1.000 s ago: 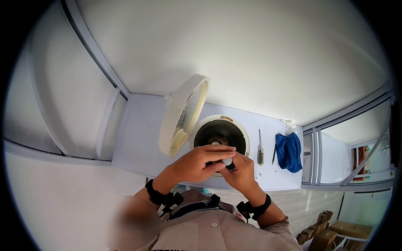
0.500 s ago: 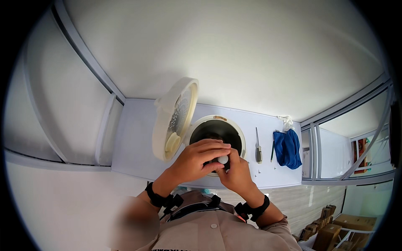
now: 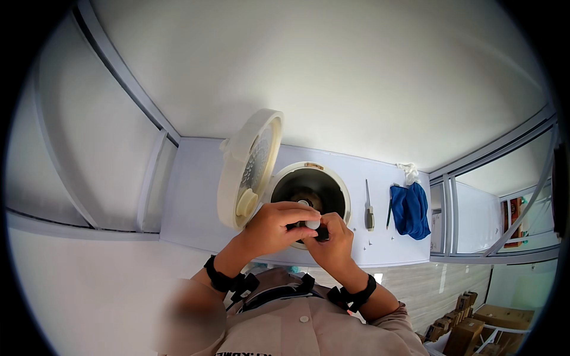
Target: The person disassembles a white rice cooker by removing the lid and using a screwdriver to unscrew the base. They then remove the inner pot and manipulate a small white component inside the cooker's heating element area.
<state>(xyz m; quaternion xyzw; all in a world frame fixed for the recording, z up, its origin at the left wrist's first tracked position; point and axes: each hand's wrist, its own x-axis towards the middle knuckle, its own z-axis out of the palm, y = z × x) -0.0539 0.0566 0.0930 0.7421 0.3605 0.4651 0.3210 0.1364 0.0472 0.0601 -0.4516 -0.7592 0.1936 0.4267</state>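
Observation:
A rice cooker (image 3: pixel 346 204) stands on the white table, its cream lid (image 3: pixel 228 172) swung up on the left. Over the front of its dark inner pot my two hands meet. My left hand (image 3: pixel 268 226) curls its fingers around a small grey round-ended piece (image 3: pixel 313 224). My right hand (image 3: pixel 331 240) is closed against the same piece from the other side, and its fingertips are partly hidden. What the piece belongs to cannot be made out. A second pale rounded bit (image 3: pixel 303 202) shows just beyond my left fingers.
Right of the cooker lies a screwdriver (image 3: pixel 369 218) with a grey handle. Several tiny screws (image 3: pixel 370 242) are scattered near it. A thin dark stick (image 3: pixel 389 215), a blue cloth (image 3: pixel 410 210) and a white cloth (image 3: pixel 410 172) lie farther right. A wall rises behind the table (image 3: pixel 190 196).
My left fingers have drawn back toward me and lower, uncovering more of the grey piece and the pot. My right hand has shifted slightly left.

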